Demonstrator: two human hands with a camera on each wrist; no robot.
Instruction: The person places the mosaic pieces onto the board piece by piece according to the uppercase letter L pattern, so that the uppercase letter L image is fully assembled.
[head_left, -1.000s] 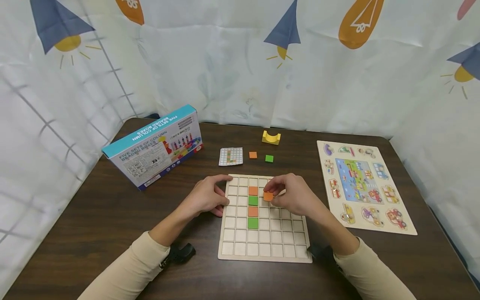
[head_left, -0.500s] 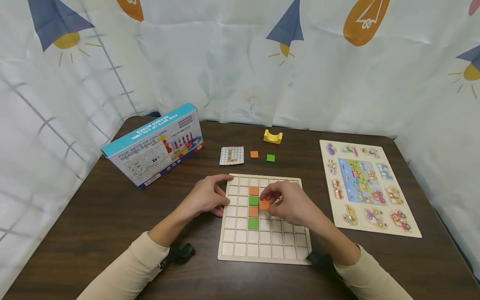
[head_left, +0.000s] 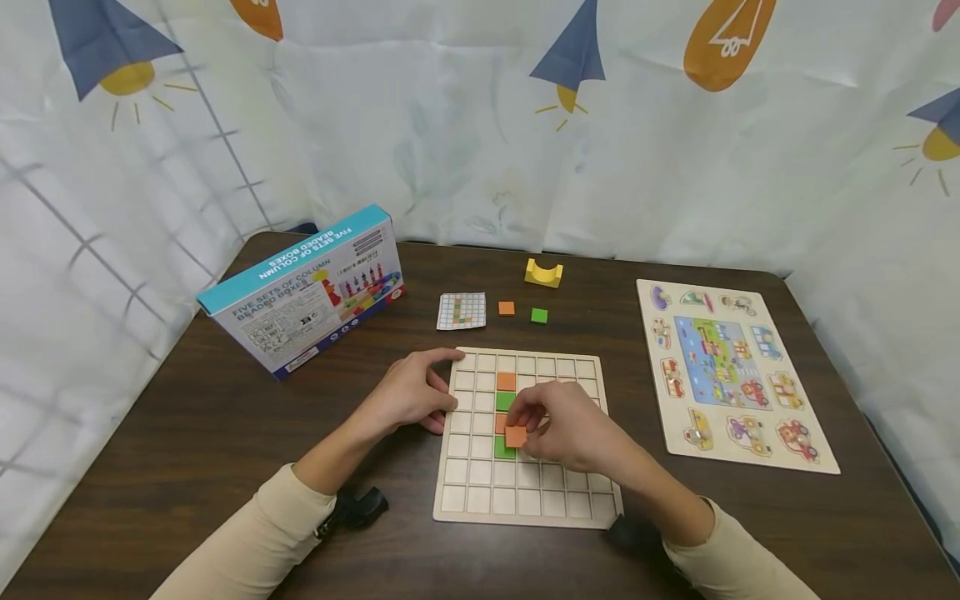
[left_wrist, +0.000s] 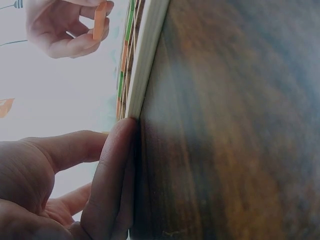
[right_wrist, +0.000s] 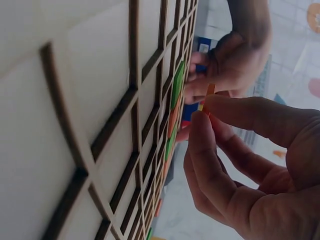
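The right hand (head_left: 562, 429) pinches an orange square tile (head_left: 516, 437) between thumb and fingertips, the other fingers curled in behind. Both wrist views show this tile held up clear of the wooden grid board (head_left: 528, 496); from the head it overlaps part of the column of set tiles. That column sits in the third row of cells from the board's left edge, running from far to near: a far orange tile (head_left: 506, 382), a far green tile (head_left: 506, 401), a near orange tile (head_left: 500, 423) and a near green tile (head_left: 504, 448). The left hand (head_left: 408, 392) is spread loosely against the board's left side, one finger reaching the far left corner and the thumb touching the edge nearer the person; it pinches no tile. Beyond the board, on the dark wood-grain table (head_left: 225, 467), lie a small pattern card (head_left: 462, 311) printed with a grid, a loose orange tile (head_left: 506, 309) and a loose green tile (head_left: 539, 316), with a yellow arched block (head_left: 543, 273) behind them. A "Five Sets of Column Beaded Boxes" carton (head_left: 303, 296) stands to the left, and a vehicle peg puzzle (head_left: 738, 375) lies flat to the right.
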